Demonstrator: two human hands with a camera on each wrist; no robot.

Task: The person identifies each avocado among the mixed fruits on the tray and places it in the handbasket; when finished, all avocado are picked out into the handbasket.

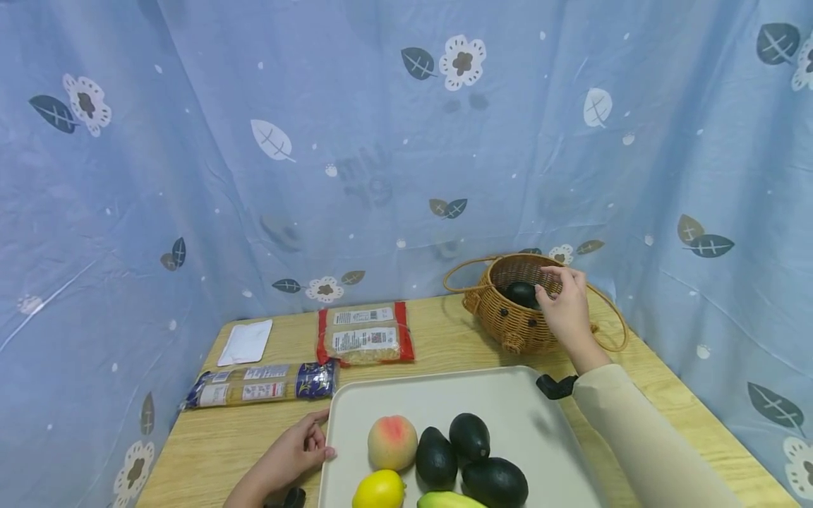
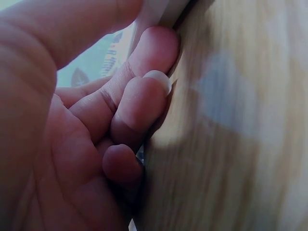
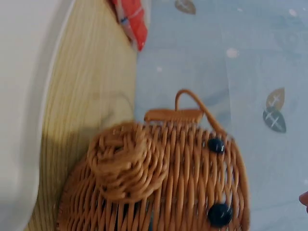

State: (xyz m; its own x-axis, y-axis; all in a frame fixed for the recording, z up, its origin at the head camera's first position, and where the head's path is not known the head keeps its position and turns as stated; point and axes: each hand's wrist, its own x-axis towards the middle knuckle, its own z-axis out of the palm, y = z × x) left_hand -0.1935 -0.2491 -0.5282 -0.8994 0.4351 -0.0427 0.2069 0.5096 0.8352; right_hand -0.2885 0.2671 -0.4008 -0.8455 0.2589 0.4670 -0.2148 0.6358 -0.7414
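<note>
My right hand (image 1: 567, 303) is over the right rim of a wicker basket (image 1: 508, 328) with a pig-like snout, its thumb and index finger spread apart. Inside the basket lies a dark avocado (image 1: 521, 292), just left of the thumb. In the right wrist view the snout and black eyes of the basket (image 3: 183, 178) fill the lower part. My left hand (image 1: 288, 451) rests on the table, loosely curled, with fingertips right at the left edge of a cream tray (image 1: 508, 395). In the left wrist view the fingers (image 2: 139, 101) lie against the wood.
On the tray are a peach (image 1: 392, 442), a lemon (image 1: 379, 490), three avocados (image 1: 436, 457) and a yellow-green fruit (image 1: 449, 500) cut off below. Behind are a red-edged food packet (image 1: 365, 333), a blue-ended packet (image 1: 263, 382) and a white flat item (image 1: 245, 342). A curtain (image 1: 381, 176) surrounds the table.
</note>
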